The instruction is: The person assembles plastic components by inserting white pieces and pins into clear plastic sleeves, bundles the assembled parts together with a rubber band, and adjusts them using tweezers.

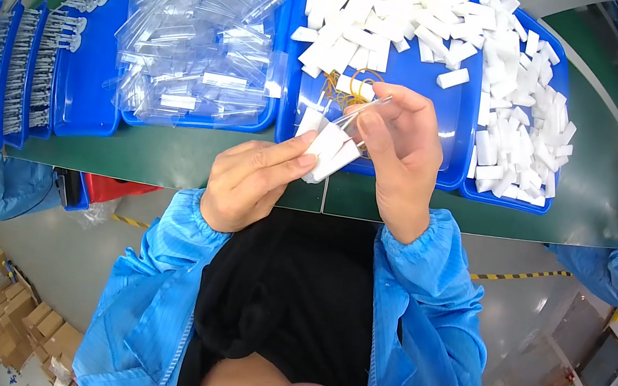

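Observation:
My left hand [261,177] is closed on a few small white rectangular blocks [329,152], held together over the near edge of the middle blue tray. Thin shiny prongs or strips [353,118] rise from the blocks' far end. The thumb and fingers of my right hand [403,147] pinch these strips near their tips; whether they are metal or clear plastic I cannot make out. Just beyond my hands, yellow rubber bands [354,87] lie in the middle blue tray [436,132] beside a single white block.
White blocks [386,11] heap the middle tray's far part, and more fill the right-hand tray [524,138]. Clear plastic sleeves [205,31] fill another tray. Racked slender parts [13,73] stand far left. Co-workers' blue sleeves [11,186] show at the sides of the green table [262,182].

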Tool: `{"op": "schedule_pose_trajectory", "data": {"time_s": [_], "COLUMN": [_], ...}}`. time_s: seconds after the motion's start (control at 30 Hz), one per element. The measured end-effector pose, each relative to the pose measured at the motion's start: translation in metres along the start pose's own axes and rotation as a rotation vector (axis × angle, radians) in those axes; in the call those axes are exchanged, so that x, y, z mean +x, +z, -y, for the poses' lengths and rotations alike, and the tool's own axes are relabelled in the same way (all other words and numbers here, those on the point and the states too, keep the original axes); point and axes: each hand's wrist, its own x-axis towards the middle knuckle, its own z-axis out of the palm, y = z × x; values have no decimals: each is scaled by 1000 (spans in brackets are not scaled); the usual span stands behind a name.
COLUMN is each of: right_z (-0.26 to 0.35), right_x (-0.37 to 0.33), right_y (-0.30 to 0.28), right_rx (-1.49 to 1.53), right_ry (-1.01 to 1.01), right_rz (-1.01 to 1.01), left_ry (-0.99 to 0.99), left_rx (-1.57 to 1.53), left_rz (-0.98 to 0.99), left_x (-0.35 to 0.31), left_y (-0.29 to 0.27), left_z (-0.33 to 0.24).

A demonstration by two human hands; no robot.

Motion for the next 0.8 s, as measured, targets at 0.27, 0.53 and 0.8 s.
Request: {"op": "schedule_pose_trajectory", "data": {"time_s": [0.27, 0.53, 0.8], "right_z": [0, 4, 7], "right_x": [2, 2, -6], "right_y": [-19, -21, -9], "right_rx": [-65, -219, -362], "right_ry": [21, -48, -2], "right_rz": [212, 270, 323], "left_ry": [46, 1, 4], "left_rx": [-49, -23, -6], "left_rz": [142, 110, 107], "left_x": [6, 1, -7], "left_y": [-12, -9, -7], "left_z": [4, 5, 11]}}
